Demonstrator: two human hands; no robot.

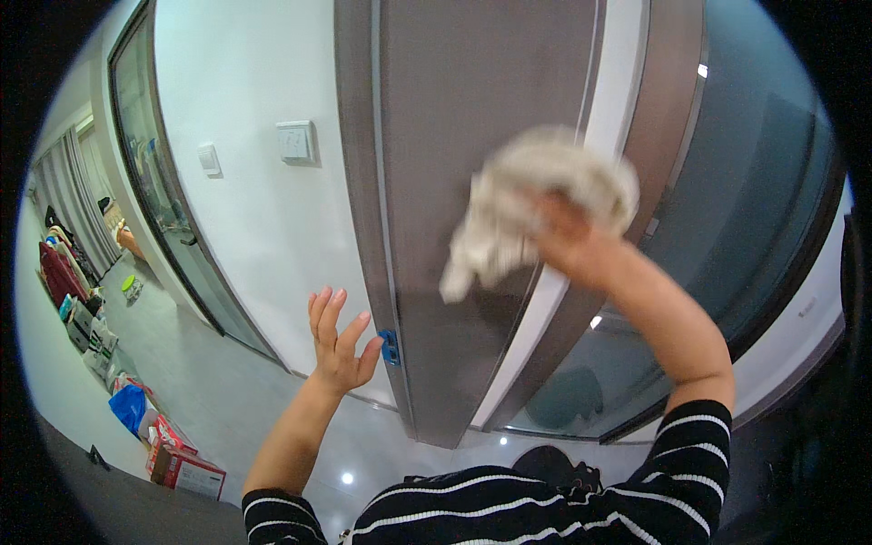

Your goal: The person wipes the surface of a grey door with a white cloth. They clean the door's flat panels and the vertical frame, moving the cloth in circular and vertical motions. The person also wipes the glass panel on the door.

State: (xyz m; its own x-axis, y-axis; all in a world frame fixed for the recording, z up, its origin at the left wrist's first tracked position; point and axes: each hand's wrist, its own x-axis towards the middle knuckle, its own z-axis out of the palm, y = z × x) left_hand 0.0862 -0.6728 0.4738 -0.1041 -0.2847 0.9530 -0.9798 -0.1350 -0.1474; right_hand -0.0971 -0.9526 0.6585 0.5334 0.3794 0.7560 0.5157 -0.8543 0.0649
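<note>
A pale cream cloth, smeared by motion, is bunched in my right hand, closed on it in front of the upper part of a grey-brown door. Part of the cloth hangs down to the left. My left hand holds nothing; its fingers are spread and raised near the door's left edge. Close to that thumb, a small blue piece sits on the door edge, its exact kind unclear. Whether the cloth touches the door I cannot tell.
On the white wall to the left are two switch plates. A glass door stands beyond them. Boxes and a blue bag line the floor at far left. To the right is a dark-framed glass panel.
</note>
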